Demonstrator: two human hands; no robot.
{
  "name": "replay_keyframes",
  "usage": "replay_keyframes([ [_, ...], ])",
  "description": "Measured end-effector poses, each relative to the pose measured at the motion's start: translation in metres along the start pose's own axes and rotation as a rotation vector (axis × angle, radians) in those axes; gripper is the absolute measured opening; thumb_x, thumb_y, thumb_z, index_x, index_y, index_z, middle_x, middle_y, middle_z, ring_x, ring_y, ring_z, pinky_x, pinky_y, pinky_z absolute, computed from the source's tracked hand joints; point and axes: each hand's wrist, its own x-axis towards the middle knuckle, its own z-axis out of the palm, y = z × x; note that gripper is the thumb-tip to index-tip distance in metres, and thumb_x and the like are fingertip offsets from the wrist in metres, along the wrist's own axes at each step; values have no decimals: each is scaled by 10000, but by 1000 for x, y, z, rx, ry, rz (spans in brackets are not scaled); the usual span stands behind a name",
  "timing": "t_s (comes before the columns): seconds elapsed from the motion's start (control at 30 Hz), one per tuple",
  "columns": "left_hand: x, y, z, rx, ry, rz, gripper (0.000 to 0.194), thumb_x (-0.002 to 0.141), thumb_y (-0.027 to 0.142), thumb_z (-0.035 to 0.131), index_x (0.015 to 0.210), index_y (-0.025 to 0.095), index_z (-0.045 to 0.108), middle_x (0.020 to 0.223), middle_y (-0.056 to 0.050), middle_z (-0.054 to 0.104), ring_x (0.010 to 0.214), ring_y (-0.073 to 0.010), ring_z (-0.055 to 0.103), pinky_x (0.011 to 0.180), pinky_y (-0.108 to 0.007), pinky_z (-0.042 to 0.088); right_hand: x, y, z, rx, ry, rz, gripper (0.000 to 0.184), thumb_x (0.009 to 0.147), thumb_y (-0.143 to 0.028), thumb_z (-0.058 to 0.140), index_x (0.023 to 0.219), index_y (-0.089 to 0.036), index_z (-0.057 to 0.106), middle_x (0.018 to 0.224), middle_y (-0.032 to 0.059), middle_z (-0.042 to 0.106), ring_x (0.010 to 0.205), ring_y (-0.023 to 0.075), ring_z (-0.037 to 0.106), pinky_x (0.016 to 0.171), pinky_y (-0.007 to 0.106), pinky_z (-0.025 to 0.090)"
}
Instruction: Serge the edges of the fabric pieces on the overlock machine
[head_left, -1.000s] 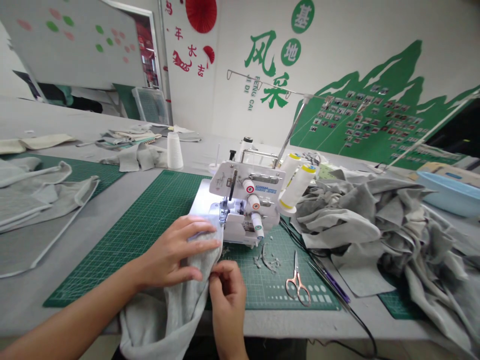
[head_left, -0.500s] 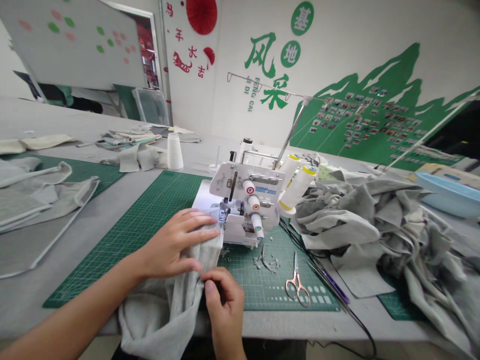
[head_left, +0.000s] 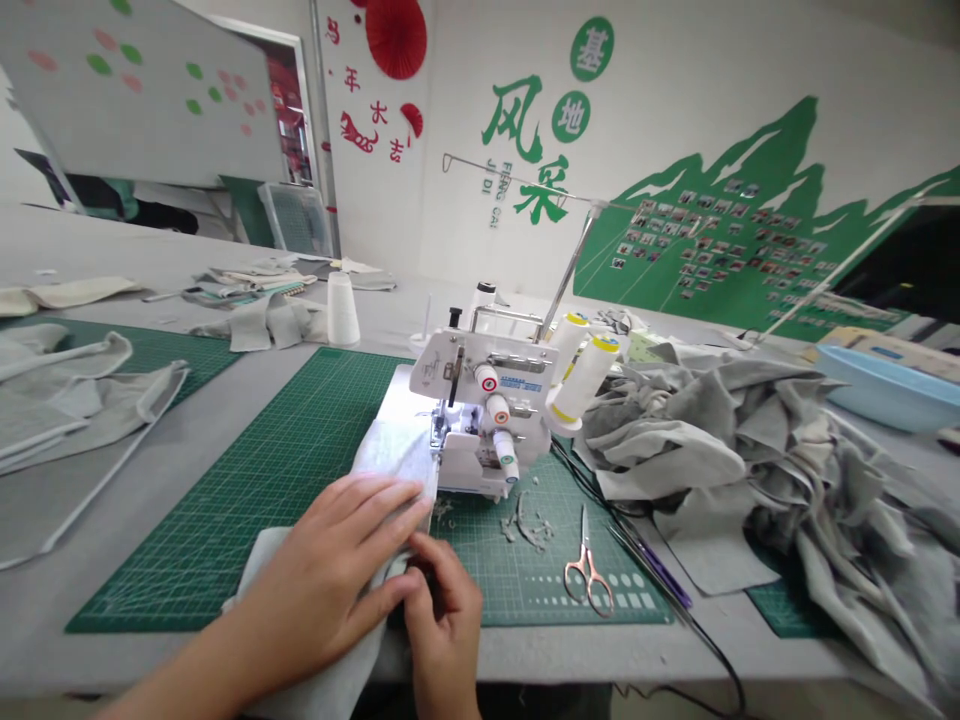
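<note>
A serger with its lamp lit stands on a green cutting mat. Grey fabric runs from beside its needle area down toward me and over the table's front edge. My left hand lies on the fabric, fingers stretched toward the machine. Just right of it, my right hand is closed in a pinch on the fabric's right edge. The two thumbs come close together, and part of the fabric is hidden beneath both hands.
Scissors and purple-handled tweezers lie to the right, near black cables and lint scraps. Piled grey fabric and a blue basin sit farther right. A thread cone stands behind; cut pieces lie left.
My left hand has slid back from the needle area toward me, uncovering the fabric beside the machine. The right hand keeps its pinch on the edge. The hanging fabric has shifted under the left arm.
</note>
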Motion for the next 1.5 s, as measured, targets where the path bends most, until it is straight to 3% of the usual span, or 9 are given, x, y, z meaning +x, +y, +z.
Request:
replay_keyframes([
  [0.1,-1,2,4,29,5,-19,527,953,414,584,1437,221,511,1432,-69,558,1292,-271,470,1120,-402,283,-3,2,1,-21,93,53,199,921,-270,558,863,-197,734,787,36,714,712,185,656,659,257,520],
  [0.2,-2,4,8,35,2,-36,524,948,394,586,1438,226,508,1439,-67,545,1308,-265,458,1142,-397,252,-5,7,4,-36,139,113,339,939,-366,529,653,-195,587,602,-22,539,567,140,505,537,220,420],
  [0.4,-4,2,13,4,8,-31,541,947,411,583,1439,207,495,1465,-76,516,1356,-257,420,1198,-391,166,-4,16,10,-65,119,277,390,861,-433,615,582,-213,452,550,-59,411,534,119,374,517,229,341],
  [0.73,-2,-6,17,6,-8,-46,531,953,445,574,1435,235,499,1482,-60,514,1373,-246,423,1217,-393,156,-3,12,7,-18,164,181,53,845,-252,613,822,-205,615,690,-29,580,612,142,550,567,218,463],
  [0.9,0,-13,18,-30,-33,-64,554,952,472,576,1451,249,485,1488,-63,507,1365,-271,432,1196,-425,233,-3,8,3,-61,25,83,252,863,-146,549,984,-223,756,943,39,766,852,190,704,784,264,539],
  [1.07,7,-19,16,-67,-69,-68,554,965,467,555,1468,253,464,1499,-66,496,1369,-283,426,1175,-449,281,-3,7,4,-78,9,74,213,912,-192,539,886,-222,748,822,19,746,759,183,691,700,251,531],
  [1.3,18,-29,12,-73,-104,-61,512,982,469,523,1453,270,484,1478,-73,515,1348,-289,447,1149,-494,319,-1,4,4,-56,-1,-7,251,894,-147,547,1002,-253,747,941,24,735,864,184,695,766,262,545],
  [1.4,20,-24,8,-10,-66,-48,496,966,445,564,1418,243,526,1435,-82,556,1335,-297,461,1164,-515,283,0,1,3,-62,-8,-53,285,887,-131,554,1051,-261,747,1000,39,732,918,195,693,789,275,554],
  [1.5,16,-10,3,20,-10,-27,426,968,357,567,1361,191,575,1367,-82,611,1283,-273,494,1146,-443,308,1,2,1,-79,-19,-100,305,902,-144,563,1120,-268,737,1082,57,735,1006,218,689,884,327,551],
])
